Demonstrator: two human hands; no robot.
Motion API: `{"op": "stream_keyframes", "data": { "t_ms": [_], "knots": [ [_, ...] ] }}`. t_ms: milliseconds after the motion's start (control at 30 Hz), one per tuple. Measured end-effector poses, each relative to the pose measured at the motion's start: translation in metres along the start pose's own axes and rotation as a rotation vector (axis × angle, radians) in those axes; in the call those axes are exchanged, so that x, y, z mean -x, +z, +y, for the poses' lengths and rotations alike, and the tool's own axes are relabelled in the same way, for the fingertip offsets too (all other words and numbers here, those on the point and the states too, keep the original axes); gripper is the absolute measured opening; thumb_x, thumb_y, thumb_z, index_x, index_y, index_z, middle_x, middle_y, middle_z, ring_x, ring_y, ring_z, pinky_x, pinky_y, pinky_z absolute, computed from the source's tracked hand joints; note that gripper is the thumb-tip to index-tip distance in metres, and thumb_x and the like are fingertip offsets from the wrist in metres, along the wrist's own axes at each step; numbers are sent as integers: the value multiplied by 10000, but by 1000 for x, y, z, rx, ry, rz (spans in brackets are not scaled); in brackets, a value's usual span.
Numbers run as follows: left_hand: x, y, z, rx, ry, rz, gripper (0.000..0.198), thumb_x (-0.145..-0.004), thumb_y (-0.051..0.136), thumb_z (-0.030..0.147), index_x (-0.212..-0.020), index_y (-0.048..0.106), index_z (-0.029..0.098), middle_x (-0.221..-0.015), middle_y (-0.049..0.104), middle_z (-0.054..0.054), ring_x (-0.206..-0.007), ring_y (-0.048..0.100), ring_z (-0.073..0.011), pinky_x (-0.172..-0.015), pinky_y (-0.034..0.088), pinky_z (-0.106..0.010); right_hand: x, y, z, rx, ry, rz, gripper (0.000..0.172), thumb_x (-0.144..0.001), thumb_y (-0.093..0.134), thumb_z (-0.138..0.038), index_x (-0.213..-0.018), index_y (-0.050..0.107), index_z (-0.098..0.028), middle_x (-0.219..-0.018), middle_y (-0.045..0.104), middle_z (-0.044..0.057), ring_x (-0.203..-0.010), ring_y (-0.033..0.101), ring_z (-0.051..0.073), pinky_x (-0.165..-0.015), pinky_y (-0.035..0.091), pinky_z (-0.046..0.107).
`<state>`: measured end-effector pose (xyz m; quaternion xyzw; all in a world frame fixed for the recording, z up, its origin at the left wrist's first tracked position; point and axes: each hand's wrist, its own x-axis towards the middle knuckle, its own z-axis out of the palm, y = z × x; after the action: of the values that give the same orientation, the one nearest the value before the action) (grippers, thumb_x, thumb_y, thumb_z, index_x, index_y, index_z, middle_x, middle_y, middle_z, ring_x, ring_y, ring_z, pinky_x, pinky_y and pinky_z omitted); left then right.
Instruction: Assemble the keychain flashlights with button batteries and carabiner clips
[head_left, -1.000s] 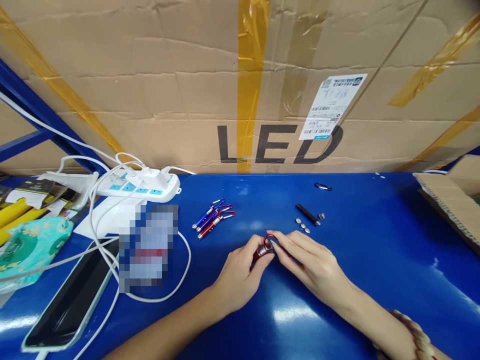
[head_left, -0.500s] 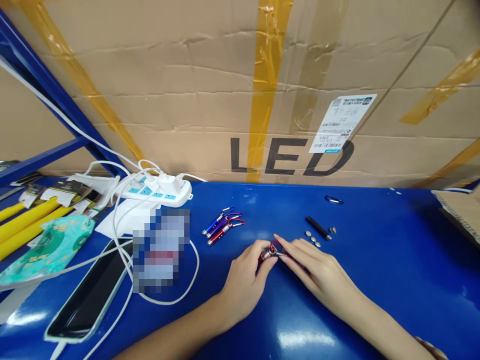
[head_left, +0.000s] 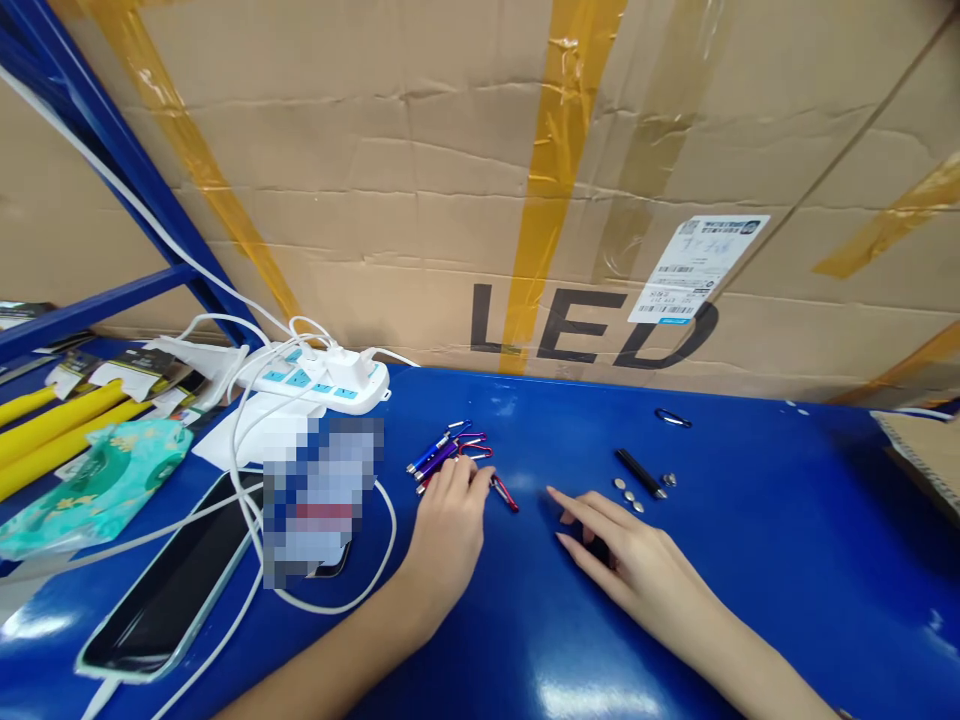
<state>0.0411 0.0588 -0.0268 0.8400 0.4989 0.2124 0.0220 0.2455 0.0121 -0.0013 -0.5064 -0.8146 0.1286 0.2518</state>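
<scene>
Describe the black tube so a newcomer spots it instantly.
Find the cardboard box marked LED, then the blue table before it. Just beyond the right hand lies the black tube: straight and slim, unlike the round silver discs beside it.

Single camera, worn on the head; we look from above and behind the left hand [head_left: 452, 515] and the right hand [head_left: 630, 550], facing forward and down. Close range: both hands sit in our lower middle, forearms [head_left: 360, 625] running in from the bottom edge. Beneath us spreads the blue tabletop [head_left: 787, 560] (its far edge slopes down to our right); straight ahead, a large cardboard box [head_left: 375, 210] fills most of our upper half.
</scene>
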Motion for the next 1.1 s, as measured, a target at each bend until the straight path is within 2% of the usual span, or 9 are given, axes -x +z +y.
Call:
{"op": "stream_keyframes", "data": {
  "t_ms": [100, 200, 300, 367, 433, 533, 633, 900, 1100],
  "knots": [
    [-2, 1, -10, -40, 7, 60, 341, -890, 356, 28, -1104, 603, 127, -980, 617, -125, -920, 575, -278, -802, 481, -418, -2, 2, -5, -233, 118, 81, 302, -881, 488, -273, -1140, 627, -204, -887, 665, 63, -670, 641, 135, -588, 567, 247],
    [-4, 0, -13, -72, 24, 93, 380, -872, 338, -1, -1104, 611, 127, -979, 625, -131, -888, 587, -276, -783, 478, -416, -3, 1, -10, -614, 386, 137, 279, -830, 574, -360, -1012, 696, -186, -890, 702, 84, -779, 671, 176, -702, 573, 294],
    [-5, -4, -8, -126, 76, 127, 395, -851, 356, -17, -1109, 610, 143, -971, 634, -125, -858, 596, -271, -746, 474, -397, -4, -2, -14, -1081, 667, 113, 328, -768, 656, -415, -995, 712, -186, -929, 722, 95, -914, 669, 213, -806, 551, 329],
    [-5, -7, -1, -114, 129, 149, 350, -857, 391, 16, -1094, 606, 159, -959, 638, -111, -840, 599, -263, -718, 471, -380, -4, -5, -16, -1312, 784, 91, 330, -732, 706, -383, -998, 714, -187, -951, 724, 91, -961, 658, 214, -858, 529, 328],
    [-3, -10, 7, 5, 159, 159, 274, -875, 421, 70, -1061, 596, 170, -953, 634, -96, -834, 594, -247, -718, 469, -369, -3, -6, -18, -1449, 846, 72, 313, -710, 738, -325, -989, 717, -185, -960, 725, 83, -973, 655, 204, -872, 520, 307],
    [3, -13, 19, 287, 174, 130, 201, -887, 433, 93, -1007, 576, 166, -918, 622, -75, -863, 586, -219, -776, 466, -354, -3, -7, -21, -1544, 891, 33, 283, -710, 744, -266, -980, 718, -182, -937, 731, 68, -957, 662, 183, -824, 536, 252],
    [9, -16, 26, 461, 168, 49, 202, -880, 433, 74, -1002, 559, 177, -917, 613, -64, -855, 583, -205, -768, 469, -346, -2, -7, -24, -1588, 914, 2, 265, -711, 745, -244, -967, 720, -179, -904, 736, 58, -938, 669, 168, -758, 546, 197],
    [16, -26, 34, 646, 146, -59, 331, -856, 438, 35, -1121, 528, 212, -965, 612, -57, -865, 586, -190, -765, 474, -327, -1, -14, -25, -1605, 921, -4, 215, -697, 756, -232, -906, 734, -187, -861, 740, 49, -879, 686, 152, -655, 548, 142],
    [24, -24, 43, 798, 74, -61, 443, -842, 442, 41, -1231, 502, 245, -933, 627, -43, -793, 570, -175, -750, 479, -303, -3, -15, -24, -1614, 912, -29, 169, -704, 752, -234, -870, 743, -209, -865, 743, 38, -875, 687, 146, -622, 541, 116]
  ]
}}
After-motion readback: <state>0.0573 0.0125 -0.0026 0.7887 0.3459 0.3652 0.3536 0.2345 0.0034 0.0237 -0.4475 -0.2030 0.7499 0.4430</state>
